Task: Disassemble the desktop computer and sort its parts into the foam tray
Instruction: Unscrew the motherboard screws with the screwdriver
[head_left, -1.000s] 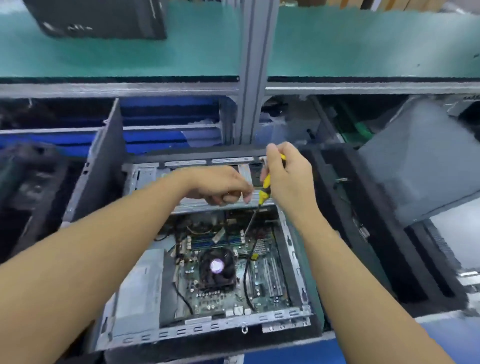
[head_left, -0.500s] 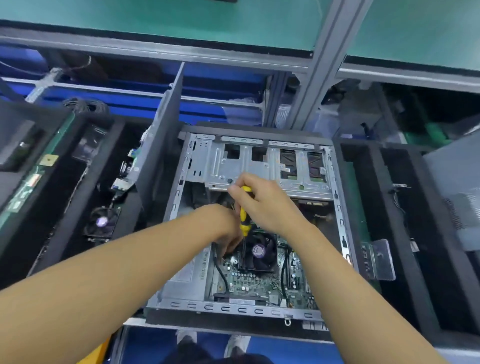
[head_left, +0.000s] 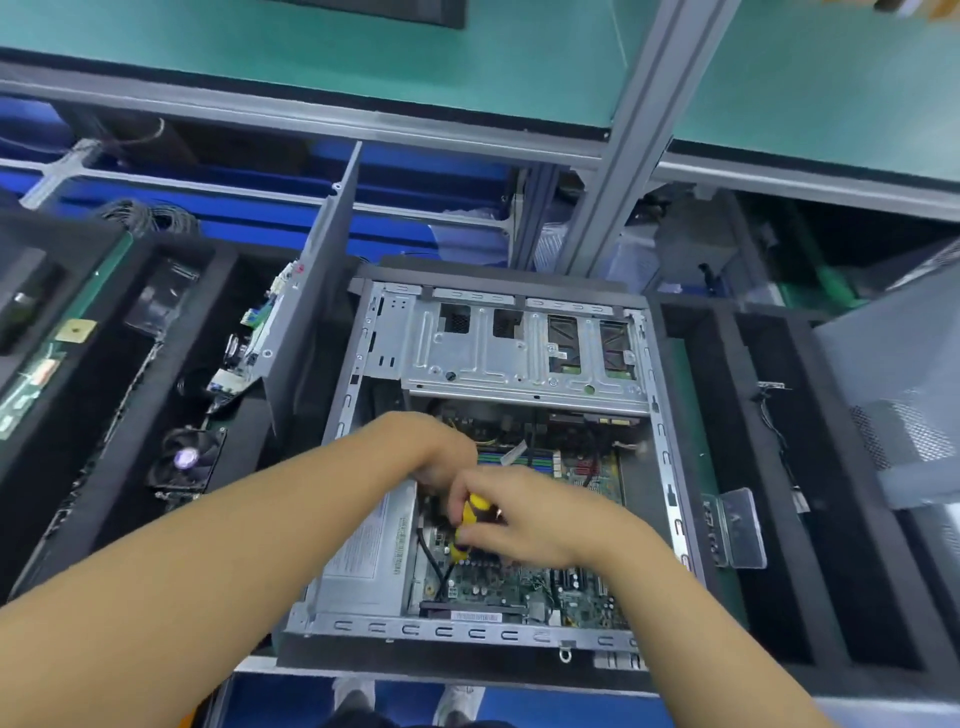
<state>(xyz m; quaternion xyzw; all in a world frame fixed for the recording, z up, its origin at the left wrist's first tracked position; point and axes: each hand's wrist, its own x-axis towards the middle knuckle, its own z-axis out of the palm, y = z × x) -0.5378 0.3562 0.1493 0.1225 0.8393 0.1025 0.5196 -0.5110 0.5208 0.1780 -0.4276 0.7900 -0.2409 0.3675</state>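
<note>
Yellow screwdriver (head_left: 467, 519) gripped in the right hand (head_left: 540, 525), the person works inside the open desktop computer (head_left: 519, 358) beside the foam tray (head_left: 826, 493), fingers of the left hand (head_left: 441, 452) hidden, over a stiff, fragile motherboard (head_left: 524, 584) probably best lifted by its edges.

The desktop case (head_left: 467, 631) lies flat and opened up. You can see the green motherboard (head_left: 519, 582), and the silver drive cage (head_left: 519, 353) is at the far end. A black foam tray (head_left: 104, 519) sits just left of it with a cooling fan (head_left: 184, 460) in one slot.
</note>
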